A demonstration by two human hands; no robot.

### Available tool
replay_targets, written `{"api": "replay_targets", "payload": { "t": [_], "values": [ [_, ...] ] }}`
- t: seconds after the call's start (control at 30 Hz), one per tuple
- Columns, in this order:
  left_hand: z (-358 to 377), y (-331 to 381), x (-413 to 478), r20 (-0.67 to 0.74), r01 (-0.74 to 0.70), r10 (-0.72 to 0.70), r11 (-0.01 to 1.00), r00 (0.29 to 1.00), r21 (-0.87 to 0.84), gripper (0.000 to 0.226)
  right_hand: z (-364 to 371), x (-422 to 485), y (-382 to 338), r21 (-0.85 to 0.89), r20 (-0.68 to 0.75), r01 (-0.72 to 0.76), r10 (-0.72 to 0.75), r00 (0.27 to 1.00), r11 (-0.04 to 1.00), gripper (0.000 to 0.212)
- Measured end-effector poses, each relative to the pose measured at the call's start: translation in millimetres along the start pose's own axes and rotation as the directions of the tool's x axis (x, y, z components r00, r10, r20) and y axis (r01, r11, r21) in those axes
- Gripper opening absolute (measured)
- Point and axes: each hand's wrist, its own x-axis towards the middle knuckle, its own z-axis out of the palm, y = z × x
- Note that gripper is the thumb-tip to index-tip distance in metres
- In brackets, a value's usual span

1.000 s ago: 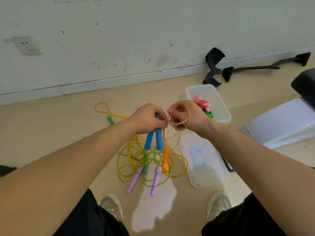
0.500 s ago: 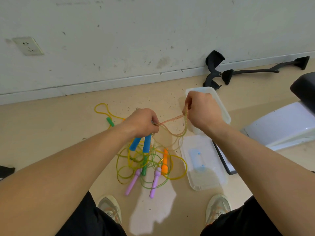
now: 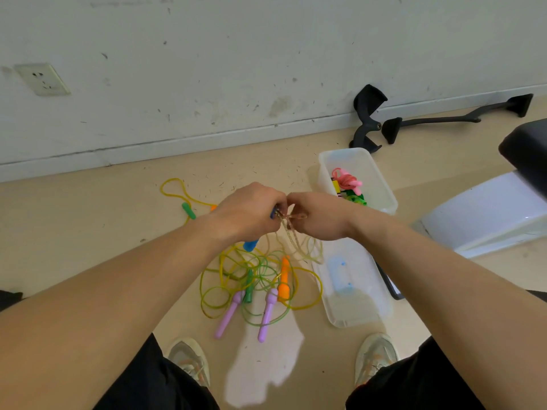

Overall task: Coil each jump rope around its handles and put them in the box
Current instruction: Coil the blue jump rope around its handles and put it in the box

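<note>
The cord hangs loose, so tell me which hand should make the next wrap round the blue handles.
Right, likely. The left hand grips the blue handles, so it is occupied; the right hand pinches the cord just beside them, free to loop it.

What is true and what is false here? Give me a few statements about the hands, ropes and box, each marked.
1. The left hand grips the blue handles. True.
2. The box is empty. False: coiled ropes lie in it.
3. The right hand pinches a rope. True.
4. The purple handles lie in the box. False: they lie on the floor among loose ropes.
5. The lid sits on the box. False: it lies on the floor, off the box.
</note>
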Motion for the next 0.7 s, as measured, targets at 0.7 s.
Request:
{"api": "replay_targets", "payload": {
  "t": [0.7],
  "values": [
    [-1,-6,2,-0.041,0.050,-0.051,0.999,0.998,-0.009,0.017,-6,-6,8,0.290,0.132,-0.197,0.164,0.978,0.937,0.032]
  ]
}}
